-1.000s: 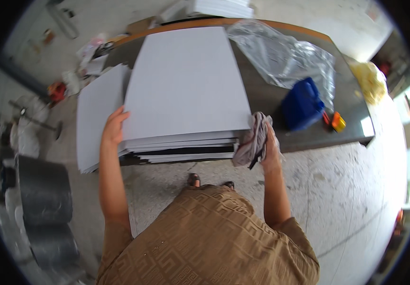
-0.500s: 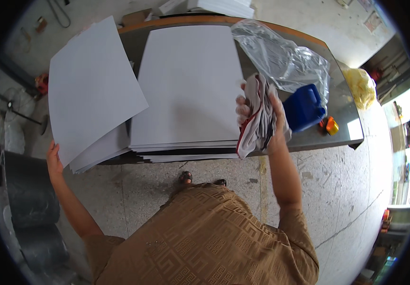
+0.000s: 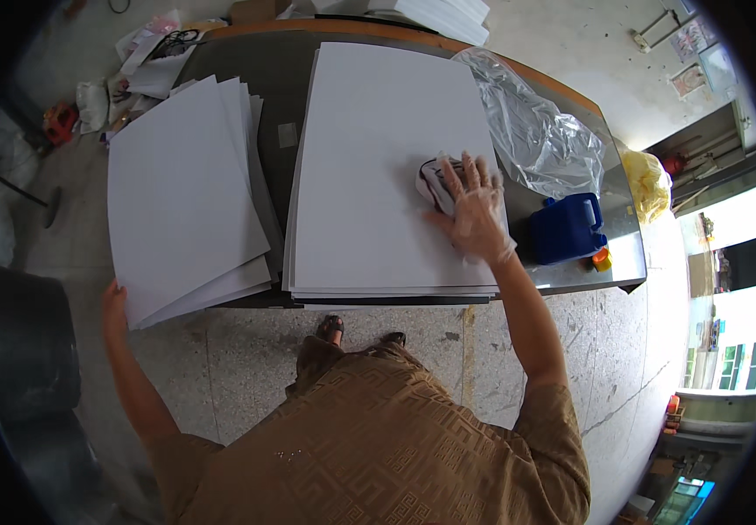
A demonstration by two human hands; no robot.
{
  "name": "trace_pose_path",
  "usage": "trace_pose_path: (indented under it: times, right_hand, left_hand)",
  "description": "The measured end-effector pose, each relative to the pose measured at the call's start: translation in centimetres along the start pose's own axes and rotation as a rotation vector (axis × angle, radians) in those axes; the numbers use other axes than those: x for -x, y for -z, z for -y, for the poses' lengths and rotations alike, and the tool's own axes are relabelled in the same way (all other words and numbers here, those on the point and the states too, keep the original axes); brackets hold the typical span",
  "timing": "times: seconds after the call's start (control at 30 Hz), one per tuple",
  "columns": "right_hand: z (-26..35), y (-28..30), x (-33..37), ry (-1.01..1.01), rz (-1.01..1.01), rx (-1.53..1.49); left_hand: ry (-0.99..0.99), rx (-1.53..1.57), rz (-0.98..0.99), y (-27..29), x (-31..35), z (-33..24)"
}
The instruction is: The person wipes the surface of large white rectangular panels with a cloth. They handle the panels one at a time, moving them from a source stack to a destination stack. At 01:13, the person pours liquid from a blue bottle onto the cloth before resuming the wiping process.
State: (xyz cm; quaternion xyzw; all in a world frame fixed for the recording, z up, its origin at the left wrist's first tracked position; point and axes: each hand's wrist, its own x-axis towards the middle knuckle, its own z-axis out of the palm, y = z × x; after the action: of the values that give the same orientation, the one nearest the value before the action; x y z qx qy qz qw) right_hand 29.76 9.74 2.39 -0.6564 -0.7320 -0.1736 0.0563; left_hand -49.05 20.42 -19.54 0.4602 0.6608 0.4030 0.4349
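Note:
A stack of large white sheets lies in the middle of the table. On its top sheet, toward the right edge, rests a bunched pale cloth with dark and red edges. My right hand, in a clear plastic glove, lies over the cloth with fingers spread, pressing it down. At the left, my left hand grips the near-left corner of a white sheet. That sheet lies on a fanned pile of similar sheets, its near corner past the table edge. The left fingertips are partly hidden.
Right of the stack are crumpled clear plastic film, a blue jug and a small orange-yellow item. A yellow bag stands beyond the table's right end. Dark rolls stand at the lower left.
My right hand has brought the cloth down onto the middle stack and its fingers have spread. The sheet at my left hand has dropped from its raised tilt onto the left pile.

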Motion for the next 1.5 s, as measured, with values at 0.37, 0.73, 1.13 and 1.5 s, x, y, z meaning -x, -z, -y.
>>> trace_pose_path:
  times: [0.37,0.73,1.13,1.5]
  right_hand:
    - [1.8,0.7,1.0,-0.147,0.188,-0.174]
    - [-2.6,0.0,1.8,-0.846,0.102,-1.596]
    - [-3.7,0.5,16.5,-0.373,-0.721,-2.883]
    - [-11.4,-0.3,35.6,-0.765,-1.229,-2.236]
  left_hand:
    - [-0.299,-1.048,-0.42,-6.0,3.6,-5.4]
    - [-0.585,-0.794,-0.242,-18.7,10.6,-14.5]
    - [-1.163,-0.286,0.242,-37.6,20.4,-27.9]
    - [-0.906,-0.032,1.131,-61.7,37.5,-35.8]
